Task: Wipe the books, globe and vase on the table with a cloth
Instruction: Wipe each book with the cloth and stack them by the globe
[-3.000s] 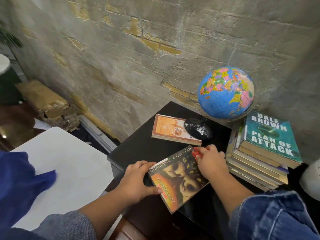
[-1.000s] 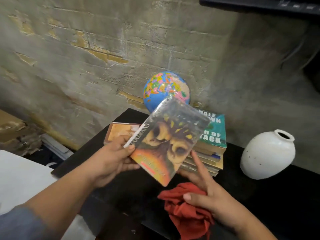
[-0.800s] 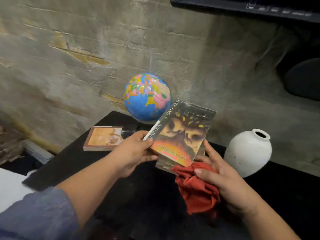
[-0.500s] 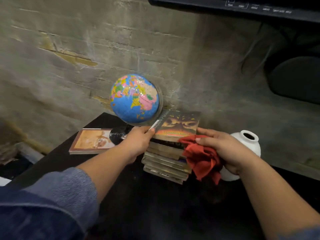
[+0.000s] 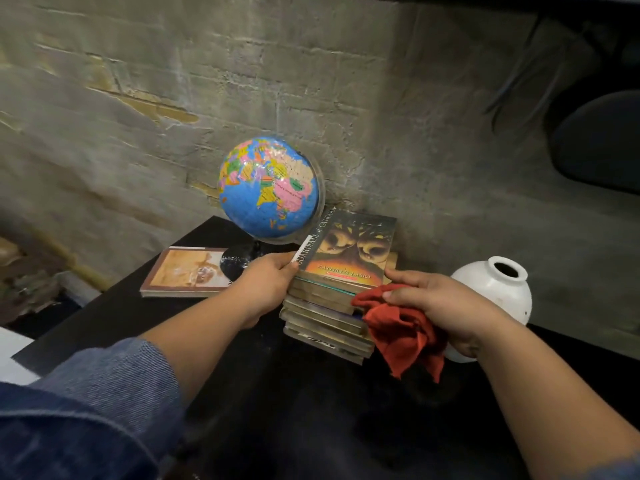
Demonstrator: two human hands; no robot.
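The owl-cover book (image 5: pixel 349 251) lies flat on top of the book stack (image 5: pixel 325 327) on the black table (image 5: pixel 138 323). My left hand (image 5: pixel 266 289) holds the book's spine edge at its near left corner. My right hand (image 5: pixel 446 310) grips a red cloth (image 5: pixel 405 336) that hangs beside the stack's right end, its fingertips touching the book's near right corner. A blue globe (image 5: pixel 270 188) on a black stand rises behind the stack. A white vase (image 5: pixel 495 289) stands to the right, partly hidden by my right hand.
An orange-cover book (image 5: pixel 187 271) lies flat left of the globe's base (image 5: pixel 239 263). A rough brick wall (image 5: pixel 242 81) runs close behind the table. A white surface (image 5: pixel 10 355) borders the table at the left. A dark rounded object (image 5: pixel 599 140) sits at upper right.
The owl-cover book was lifted off the table, held up in front of me with the cloth beneath it, then lowered onto the book stack. Both hands followed it to the stack.
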